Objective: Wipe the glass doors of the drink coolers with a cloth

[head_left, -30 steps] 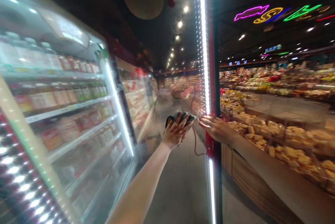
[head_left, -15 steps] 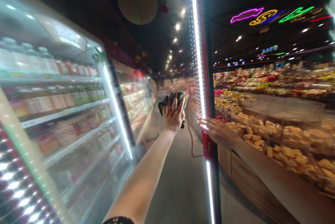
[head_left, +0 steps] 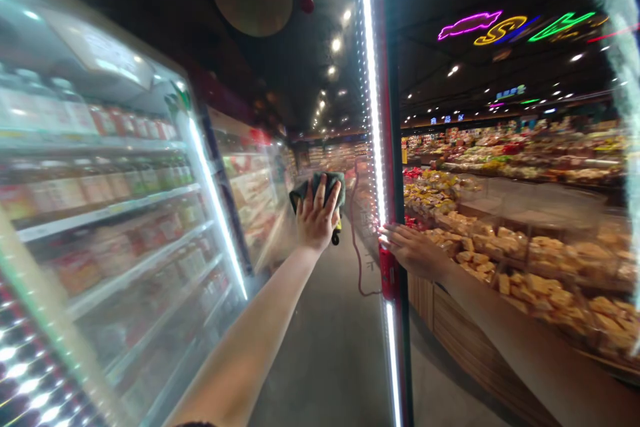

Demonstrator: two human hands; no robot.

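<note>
My left hand [head_left: 317, 217] lies with its fingers over a folded dark green cloth [head_left: 301, 196], pressing it to the glass of an upright door. The cloth sticks out around the fingertips. Along the door's right side runs a dark red frame [head_left: 391, 167] with a bright light strip [head_left: 369, 60]. My right hand [head_left: 414, 249] reaches in from the right, its fingers curled around that frame just above a red fitting [head_left: 387, 274]. The tips lie across the lit strip, and the thumb is hidden.
On the left, a lit refrigerated cabinet holds bottles [head_left: 95, 184] and packs on shelves [head_left: 100, 214], partly blurred. Bins of wrapped goods [head_left: 540, 287] stand on a wooden counter [head_left: 465, 347] at right. A grey floor [head_left: 320, 347] shows through the glass. Neon signs hang overhead.
The whole view has shifted slightly, so most things sit a little further left. My left hand and the cloth have moved very slightly left against the door frame. My right hand keeps its place.
</note>
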